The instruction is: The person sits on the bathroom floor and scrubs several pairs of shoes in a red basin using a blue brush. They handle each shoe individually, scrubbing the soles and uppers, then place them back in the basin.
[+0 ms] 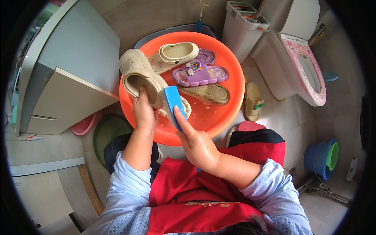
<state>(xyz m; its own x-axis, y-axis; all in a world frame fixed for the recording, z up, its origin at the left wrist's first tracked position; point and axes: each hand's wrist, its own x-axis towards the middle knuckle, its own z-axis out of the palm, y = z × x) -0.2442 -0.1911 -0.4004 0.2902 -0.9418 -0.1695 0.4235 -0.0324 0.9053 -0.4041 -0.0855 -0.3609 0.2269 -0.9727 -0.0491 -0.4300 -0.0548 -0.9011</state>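
My left hand [144,110] grips a cream foam clog [137,66] by its heel end, the thumb inside the opening. My right hand [198,142] holds a blue scrubbing brush [175,105], its index finger along the back and its pale bristles against or close to the clog's heel. Both are over an orange plastic basin [236,97]. In the basin lie another cream clog [179,53], a purple slide sandal [198,72] with a rainbow charm, a second purple shoe [205,55] partly hidden, and a brown woven-sole shoe [211,94]. Part of a cream shoe shows beneath the brush.
A grey cabinet [79,76] stands at the left, with a pink basin [83,126] and a green basin [110,135] near its base. A mop bucket [242,32] and a toilet [282,67] are at the back right. A yellow sandal [253,101] lies on the floor; a blue bucket [314,157] stands farther right.
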